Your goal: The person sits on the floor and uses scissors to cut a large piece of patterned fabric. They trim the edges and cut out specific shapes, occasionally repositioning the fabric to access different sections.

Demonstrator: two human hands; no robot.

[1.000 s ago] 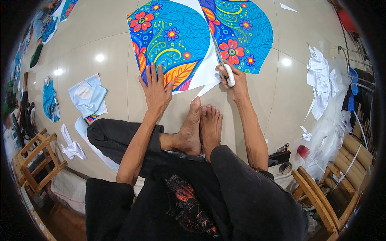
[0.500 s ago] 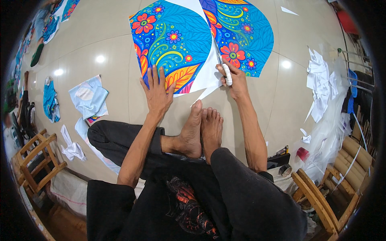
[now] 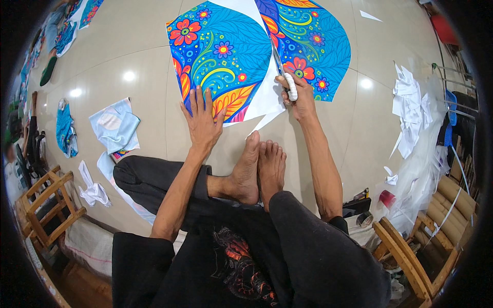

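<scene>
A printed cloth (image 3: 223, 66) in blue with red flowers and orange leaves lies flat on the floor, beside a second printed piece (image 3: 328, 56) of the same pattern. White unprinted material (image 3: 262, 100) runs between the two. My left hand (image 3: 204, 118) rests palm down on the near left edge of the cloth, fingers spread. In my right hand (image 3: 302, 100) is a pair of scissors (image 3: 290, 88) with white-wrapped handles. Their blades point away from me along the white strip, by the first piece's curved right edge. How far the blades are parted is hard to see.
Crumpled white scraps (image 3: 408, 110) are heaped at the right. Folded light-blue fabric (image 3: 115, 123), a blue bundle (image 3: 65, 128) and a white scrap (image 3: 93, 187) lie at the left. Wooden frames (image 3: 49, 205) stand by both sides. My bare feet (image 3: 271, 167) are close below the cloth.
My right hand and the scissors have moved slightly forward along the white strip. My left hand stays on the cloth. The whole view has shifted a little.
</scene>
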